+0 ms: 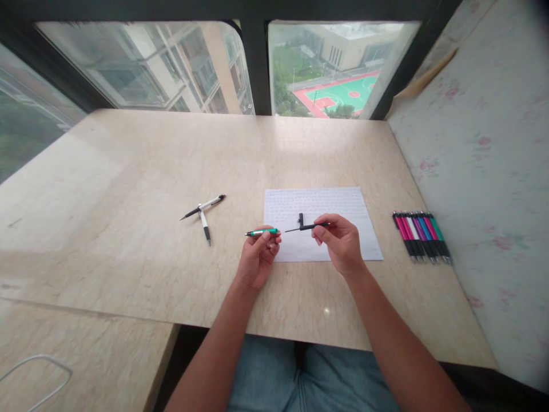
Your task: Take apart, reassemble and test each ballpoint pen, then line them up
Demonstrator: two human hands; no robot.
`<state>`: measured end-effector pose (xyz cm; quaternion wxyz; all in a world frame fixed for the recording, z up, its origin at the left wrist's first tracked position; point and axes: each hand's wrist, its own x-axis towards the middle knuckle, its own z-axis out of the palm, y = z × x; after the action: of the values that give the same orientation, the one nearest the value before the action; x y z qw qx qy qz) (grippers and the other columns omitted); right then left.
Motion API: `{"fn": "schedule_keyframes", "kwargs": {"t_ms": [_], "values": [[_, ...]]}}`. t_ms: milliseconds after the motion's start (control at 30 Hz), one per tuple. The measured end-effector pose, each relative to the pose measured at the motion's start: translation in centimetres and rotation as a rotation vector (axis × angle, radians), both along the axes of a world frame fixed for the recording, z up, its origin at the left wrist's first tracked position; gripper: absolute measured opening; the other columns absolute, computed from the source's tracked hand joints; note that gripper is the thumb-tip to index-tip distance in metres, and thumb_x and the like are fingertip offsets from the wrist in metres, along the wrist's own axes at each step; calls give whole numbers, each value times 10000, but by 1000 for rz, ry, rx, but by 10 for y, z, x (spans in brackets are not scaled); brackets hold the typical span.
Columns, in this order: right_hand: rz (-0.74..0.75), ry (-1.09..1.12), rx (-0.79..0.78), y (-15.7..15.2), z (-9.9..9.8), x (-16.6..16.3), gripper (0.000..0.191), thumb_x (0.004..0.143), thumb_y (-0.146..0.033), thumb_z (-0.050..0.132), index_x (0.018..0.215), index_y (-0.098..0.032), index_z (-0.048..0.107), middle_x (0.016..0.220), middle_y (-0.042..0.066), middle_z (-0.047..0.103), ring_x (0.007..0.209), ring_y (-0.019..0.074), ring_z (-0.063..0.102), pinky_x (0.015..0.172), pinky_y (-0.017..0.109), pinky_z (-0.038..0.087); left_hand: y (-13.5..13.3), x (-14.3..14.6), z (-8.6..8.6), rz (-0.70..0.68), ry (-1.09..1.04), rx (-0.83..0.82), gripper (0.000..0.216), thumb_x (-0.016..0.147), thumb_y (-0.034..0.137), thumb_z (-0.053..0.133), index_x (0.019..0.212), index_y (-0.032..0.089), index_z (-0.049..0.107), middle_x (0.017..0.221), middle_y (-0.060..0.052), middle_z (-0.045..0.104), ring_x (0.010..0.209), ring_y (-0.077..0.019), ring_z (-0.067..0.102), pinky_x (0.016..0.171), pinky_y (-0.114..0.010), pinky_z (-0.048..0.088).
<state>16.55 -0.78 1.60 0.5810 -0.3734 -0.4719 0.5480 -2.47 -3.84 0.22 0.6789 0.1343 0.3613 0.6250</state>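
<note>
My left hand (258, 254) pinches the front half of a green pen (262, 232), its tip pointing left. My right hand (339, 240) pinches a thin black pen part with a refill (306, 228), tip pointing left toward the green piece. The two pieces are a small gap apart, held just above a written sheet of paper (321, 200). A small black pen piece (301, 218) lies on that sheet just behind the refill.
Two white and black pens (203, 212) lie crossed on the marble table (128, 229) to the left. A row of several coloured pens (421, 234) lies at the right by the wall. Windows run along the far edge. A white cable (38, 375) lies bottom left.
</note>
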Motion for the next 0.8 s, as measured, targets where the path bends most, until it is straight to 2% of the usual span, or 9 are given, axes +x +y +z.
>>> {"fn": "schedule_keyframes", "kwargs": {"t_ms": [400, 600, 800], "values": [[-21, -7, -21, 1, -3, -2, 136, 772, -281, 777, 881, -227, 716, 663, -11, 655, 564, 112, 558, 481, 247, 421, -1, 3, 3, -13, 15, -1, 241, 672, 231, 862, 866, 155, 741, 808, -38, 736, 690, -69, 669, 596, -103, 505], [-10, -39, -44, 3, -5, -1, 144, 782, -298, 766, 892, -221, 715, 682, -1, 670, 593, 121, 582, 505, 254, 446, 2, 4, 4, 40, 55, -46, 288, 613, 226, 897, 852, 148, 757, 819, -32, 748, 678, -51, 671, 631, -85, 524], [-15, -41, -55, 5, -6, 0, 140, 805, -323, 739, 894, -219, 710, 680, 4, 667, 608, 127, 599, 513, 257, 457, 2, 7, 4, 55, 138, -48, 283, 595, 230, 903, 820, 136, 760, 805, -47, 752, 677, -73, 683, 617, -107, 529]]}}
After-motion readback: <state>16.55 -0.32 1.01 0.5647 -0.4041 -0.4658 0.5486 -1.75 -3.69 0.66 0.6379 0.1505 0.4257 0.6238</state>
